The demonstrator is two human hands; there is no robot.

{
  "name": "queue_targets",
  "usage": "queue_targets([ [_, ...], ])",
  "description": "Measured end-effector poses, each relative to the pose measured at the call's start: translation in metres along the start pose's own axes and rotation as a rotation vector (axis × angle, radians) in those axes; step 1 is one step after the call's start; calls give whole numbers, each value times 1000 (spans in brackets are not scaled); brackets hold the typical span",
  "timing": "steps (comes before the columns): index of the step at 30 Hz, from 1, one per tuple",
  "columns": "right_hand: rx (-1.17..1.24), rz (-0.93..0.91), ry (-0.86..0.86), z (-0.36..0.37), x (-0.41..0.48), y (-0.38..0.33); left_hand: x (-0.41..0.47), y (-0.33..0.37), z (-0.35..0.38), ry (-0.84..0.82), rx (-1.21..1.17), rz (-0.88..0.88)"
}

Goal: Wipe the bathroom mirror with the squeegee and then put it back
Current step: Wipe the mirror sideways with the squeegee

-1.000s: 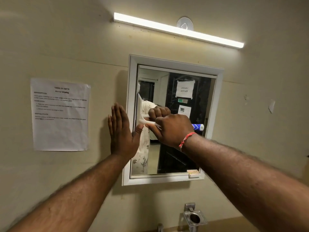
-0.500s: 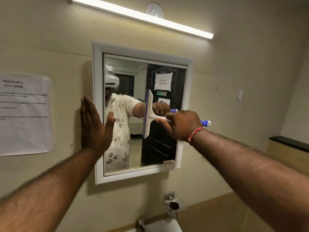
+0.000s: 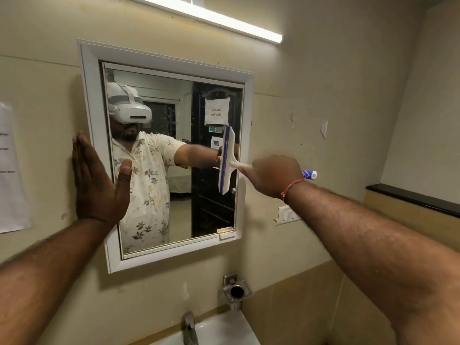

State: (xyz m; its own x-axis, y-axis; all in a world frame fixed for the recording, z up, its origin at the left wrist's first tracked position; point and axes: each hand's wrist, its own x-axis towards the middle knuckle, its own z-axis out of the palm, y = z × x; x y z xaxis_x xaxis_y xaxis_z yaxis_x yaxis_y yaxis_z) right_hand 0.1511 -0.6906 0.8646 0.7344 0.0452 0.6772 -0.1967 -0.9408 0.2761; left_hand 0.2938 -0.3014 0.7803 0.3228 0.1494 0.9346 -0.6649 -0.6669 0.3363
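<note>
We stood in a small bathroom: a white-framed mirror [image 3: 164, 155] hung on a beige wall [image 3: 323, 100] under a strip light [image 3: 211, 17], with a tap [image 3: 190, 327] and a white washbasin [image 3: 224, 329] below it.

Beige wall [image 3: 323, 100] carries white-framed mirror [image 3: 174, 78]; paper sheet [image 3: 10, 170] far left, light bar [image 3: 224, 19] above.

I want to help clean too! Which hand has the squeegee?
The right hand, the one with the red string on its wrist, grips the squeegee. The left hand just lies flat, open on the mirror frame.
</note>
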Motion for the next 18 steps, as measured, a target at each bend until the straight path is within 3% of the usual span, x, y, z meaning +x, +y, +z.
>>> queue_targets([
  [18, -28, 31, 35, 24, -4, 26, 0, 0, 2, 10, 7, 22],
])
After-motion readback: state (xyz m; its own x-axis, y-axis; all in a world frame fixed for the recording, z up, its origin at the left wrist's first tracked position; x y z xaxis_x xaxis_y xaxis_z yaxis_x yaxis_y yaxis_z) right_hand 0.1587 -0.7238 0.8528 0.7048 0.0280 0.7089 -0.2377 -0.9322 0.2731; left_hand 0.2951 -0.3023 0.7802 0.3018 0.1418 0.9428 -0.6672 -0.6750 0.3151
